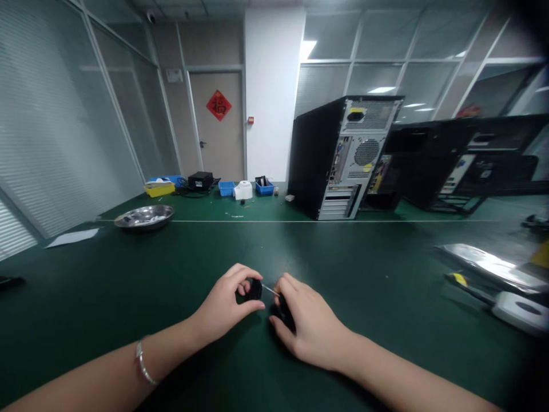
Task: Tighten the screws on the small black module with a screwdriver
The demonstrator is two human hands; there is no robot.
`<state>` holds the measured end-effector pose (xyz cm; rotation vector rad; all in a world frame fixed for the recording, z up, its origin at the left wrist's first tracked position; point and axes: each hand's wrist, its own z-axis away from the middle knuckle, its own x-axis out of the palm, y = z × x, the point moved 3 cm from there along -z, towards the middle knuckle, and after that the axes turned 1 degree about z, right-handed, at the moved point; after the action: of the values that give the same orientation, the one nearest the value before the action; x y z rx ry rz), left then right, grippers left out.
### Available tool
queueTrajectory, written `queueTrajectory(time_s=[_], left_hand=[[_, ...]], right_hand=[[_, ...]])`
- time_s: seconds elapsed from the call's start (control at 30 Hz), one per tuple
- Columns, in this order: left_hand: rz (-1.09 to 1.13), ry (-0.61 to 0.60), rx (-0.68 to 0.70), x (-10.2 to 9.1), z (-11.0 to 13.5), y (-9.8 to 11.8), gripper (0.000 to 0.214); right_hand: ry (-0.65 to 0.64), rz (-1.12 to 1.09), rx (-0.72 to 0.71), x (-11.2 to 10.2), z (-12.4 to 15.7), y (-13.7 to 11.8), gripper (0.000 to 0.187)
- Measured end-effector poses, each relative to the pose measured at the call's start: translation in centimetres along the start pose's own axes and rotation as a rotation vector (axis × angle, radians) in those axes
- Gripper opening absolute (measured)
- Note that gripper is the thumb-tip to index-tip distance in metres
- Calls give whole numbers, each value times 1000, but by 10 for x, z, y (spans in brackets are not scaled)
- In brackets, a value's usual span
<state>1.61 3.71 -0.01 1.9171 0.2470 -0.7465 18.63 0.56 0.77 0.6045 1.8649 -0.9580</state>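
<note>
The wide green table point(364, 269) gives a dropped part plenty of room to roll, so a slack hold on either side could let something small get away across it. The tall computer case point(317, 154) stands at the far right and the metal bowl point(146, 228) at the far left, both well apart from the hands, so a knock against them seems unlikely. The likelier trouble sits near the middle: if the right hand point(311, 320) and the left hand point(221, 303) pull or twist out of line, the thin rod between them could bend or slip. A slip could also send its end into a fingertip, since the left thumb and forefinger lie close to it.

The right hand curls over a dark part point(285, 313), fingers on top and thumb on the near side; most of that part is hidden. The left hand holds a round black piece point(255, 290) within the arch of its thumb and forefinger; whether the thumb presses on it, I cannot tell. The metal rod point(270, 290) crosses the narrow gap, running from the round piece on the left towards the right fingers. How it joins at either end is too small to tell.
</note>
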Motion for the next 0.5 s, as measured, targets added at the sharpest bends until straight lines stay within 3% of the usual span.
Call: queueTrajectory(time_s=[0.33,0.5], left_hand=[[137,42,-27,1,0,-3,30],[148,59,-25,1,0,-2,30]], right_hand=[[-11,-13,-17,5,-1,2,22],[5,92,12,3,1,0,20]])
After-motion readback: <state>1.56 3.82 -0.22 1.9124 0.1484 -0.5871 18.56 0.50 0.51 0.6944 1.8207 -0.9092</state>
